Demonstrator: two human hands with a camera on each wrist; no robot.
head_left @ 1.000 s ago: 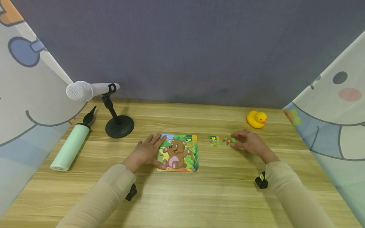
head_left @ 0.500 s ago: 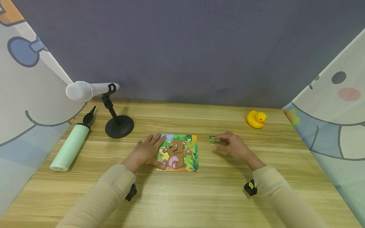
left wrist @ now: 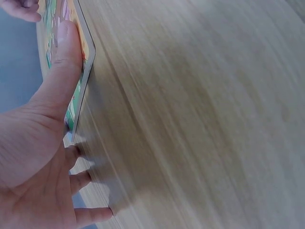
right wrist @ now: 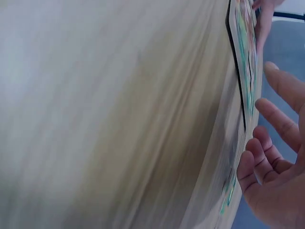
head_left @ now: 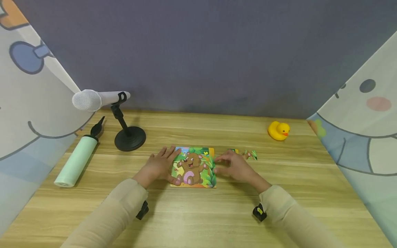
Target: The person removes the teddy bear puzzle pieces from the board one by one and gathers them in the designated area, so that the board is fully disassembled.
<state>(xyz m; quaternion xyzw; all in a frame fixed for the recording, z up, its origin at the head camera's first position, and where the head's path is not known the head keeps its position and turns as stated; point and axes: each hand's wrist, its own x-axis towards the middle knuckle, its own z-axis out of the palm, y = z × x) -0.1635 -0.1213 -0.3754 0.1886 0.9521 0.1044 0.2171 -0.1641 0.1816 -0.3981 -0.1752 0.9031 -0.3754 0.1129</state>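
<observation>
right grip (head_left: 236, 167) shifted toward puzzle (head_left: 193, 168) | wood-grain table (head_left: 198, 220) | grey wall (head_left: 198, 62)

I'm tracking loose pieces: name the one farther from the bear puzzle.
The brown-and-green piece, rightmost of the visible two; the other piece, partly hidden, lies nearer the puzzle.

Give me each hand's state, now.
Left hand: open, thumb on the flat, rectangular, multicoloured bear puzzle.
Right hand: open, at the puzzle's right edge, nothing visibly held.
</observation>
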